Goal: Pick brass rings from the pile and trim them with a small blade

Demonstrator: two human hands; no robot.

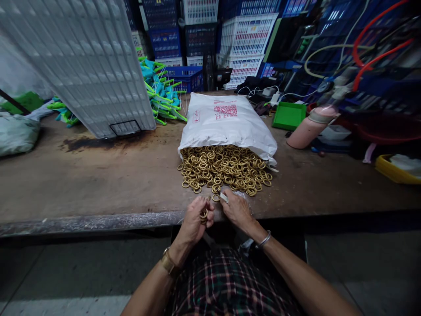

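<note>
Several gold-coloured rings [204, 216] sit in my left hand [194, 221], its fingers curled round them just over the table's front edge. Beside it, my right hand [237, 210] is closed on a small white strip-like thing [224, 197] with a dark tip; its kind is unclear. That tip reaches the near side of a big heap of gold rings [223, 169]. The heap spills from the mouth of a white woven sack [226, 125] with red print, lying flat on the table. A single loose ring [215, 198] lies right by my right fingertips.
The brown wooden table [108, 184] bears a tall ribbed translucent panel [98, 66] on the left, with green hangers [164, 98] behind it. A green tray [289, 115], a pink bottle [311, 128] and a yellow tray [394, 173] stand right. Stacked crates [246, 37] line the back.
</note>
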